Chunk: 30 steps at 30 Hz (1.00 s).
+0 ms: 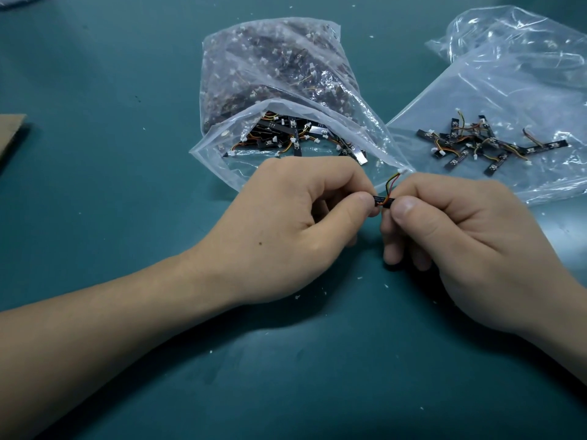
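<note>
A small black circuit strip [383,201] with thin coloured wires and a white connector [402,171] is held between both hands above the teal table. My left hand [295,227] pinches its left end between thumb and fingers. My right hand [460,236] pinches its right end the same way. Most of the strip is hidden by my fingers. Just behind my hands lies an open clear plastic bag [286,100] stuffed with several of the same black strips.
To the right, a flat clear plastic bag [508,90] carries a loose pile of black strips [482,146]. A piece of cardboard [9,131] lies at the left edge. Small white flecks are scattered over the teal table [95,74].
</note>
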Tool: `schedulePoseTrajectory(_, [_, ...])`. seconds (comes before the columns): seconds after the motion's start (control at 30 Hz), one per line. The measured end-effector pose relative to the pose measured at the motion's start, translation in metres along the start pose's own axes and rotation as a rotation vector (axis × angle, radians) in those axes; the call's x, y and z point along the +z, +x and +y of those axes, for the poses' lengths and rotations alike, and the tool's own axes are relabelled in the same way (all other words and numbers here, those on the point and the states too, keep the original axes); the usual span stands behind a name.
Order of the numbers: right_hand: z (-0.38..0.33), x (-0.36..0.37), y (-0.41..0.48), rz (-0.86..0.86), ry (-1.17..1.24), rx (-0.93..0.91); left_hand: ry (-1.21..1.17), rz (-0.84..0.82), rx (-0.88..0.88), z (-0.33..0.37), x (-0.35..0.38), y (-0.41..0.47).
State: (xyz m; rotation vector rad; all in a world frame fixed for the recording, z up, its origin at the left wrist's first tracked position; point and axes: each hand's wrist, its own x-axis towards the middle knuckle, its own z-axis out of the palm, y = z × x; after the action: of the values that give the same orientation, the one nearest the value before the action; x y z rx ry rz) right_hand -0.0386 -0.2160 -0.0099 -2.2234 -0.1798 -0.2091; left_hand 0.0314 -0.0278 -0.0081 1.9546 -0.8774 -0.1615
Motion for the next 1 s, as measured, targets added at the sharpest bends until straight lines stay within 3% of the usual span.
schedulePoseTrajectory(0.53, [0.002,-0.0003,-0.0013,0.007,0.002,-0.024,0.015,0.018,0.028,0.0011,0.0007,-0.0006])
schedulePoseTrajectory(0.73, [0.0021,0.0007,-0.0009,0.011,0.008,-0.044,-0.026,0.093,0.085,0.0022,0.002,-0.003])
schedulePoseTrajectory(1.0, [0.0025,-0.0004,-0.0006,-0.017,-0.008,-0.063,0.038,0.038,0.051,0.0025,0.0006,0.0001])
